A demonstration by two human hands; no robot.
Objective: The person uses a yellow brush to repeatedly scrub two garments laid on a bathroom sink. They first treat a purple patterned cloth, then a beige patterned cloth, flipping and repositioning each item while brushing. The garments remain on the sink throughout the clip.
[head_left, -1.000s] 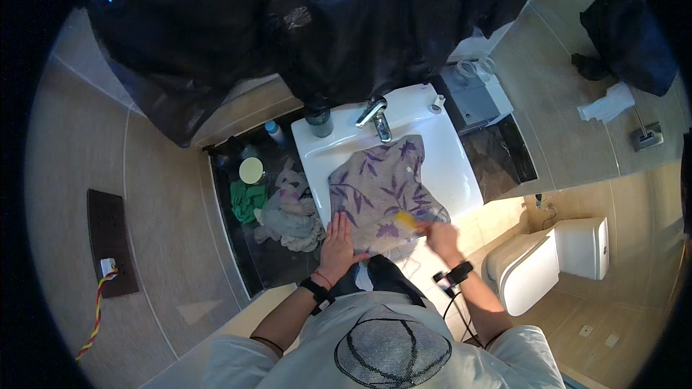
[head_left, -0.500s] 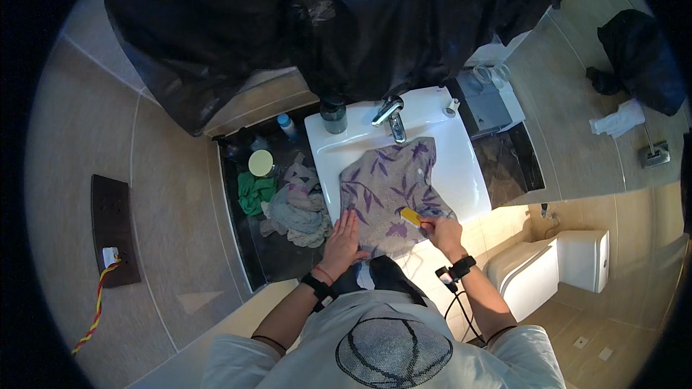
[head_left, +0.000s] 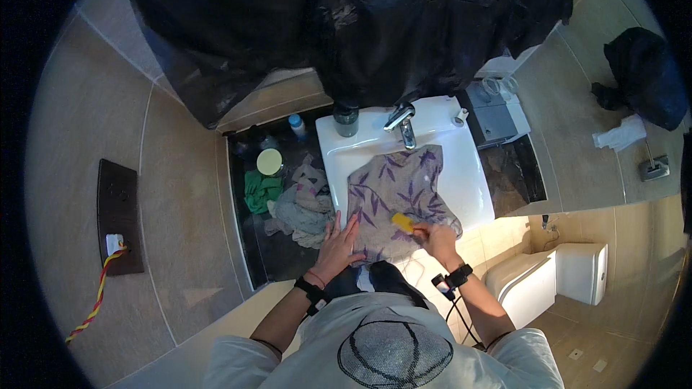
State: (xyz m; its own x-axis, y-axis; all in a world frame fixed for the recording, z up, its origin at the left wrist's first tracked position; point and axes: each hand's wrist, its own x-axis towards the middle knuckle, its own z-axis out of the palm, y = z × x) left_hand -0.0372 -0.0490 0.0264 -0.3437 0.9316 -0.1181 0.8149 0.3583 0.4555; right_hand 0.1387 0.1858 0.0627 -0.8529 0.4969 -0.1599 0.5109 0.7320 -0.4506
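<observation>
A greyish cloth with purple leaf prints (head_left: 386,191) lies spread over the white washbasin (head_left: 465,184), its near end hanging over the front rim. My right hand (head_left: 436,240) grips a yellow scrubbing brush (head_left: 403,222) against the lower right part of the cloth. Flat on the cloth's lower left edge rests my left hand (head_left: 339,247), fingers spread, beside the basin's rim. Behind the cloth stands a chrome faucet (head_left: 405,126).
Left of the basin, the dark counter (head_left: 274,263) holds a grey cloth heap (head_left: 303,212), a green cloth (head_left: 261,191), a round-lidded jar (head_left: 269,162) and a blue-capped bottle (head_left: 297,126). A dark bottle (head_left: 346,122) stands on the basin. At right are a grey box (head_left: 494,119) and a toilet (head_left: 530,281).
My right hand has drawn the brush slightly left across the cloth. My left hand stays at the cloth's lower left edge. The whole view has shifted a little.
</observation>
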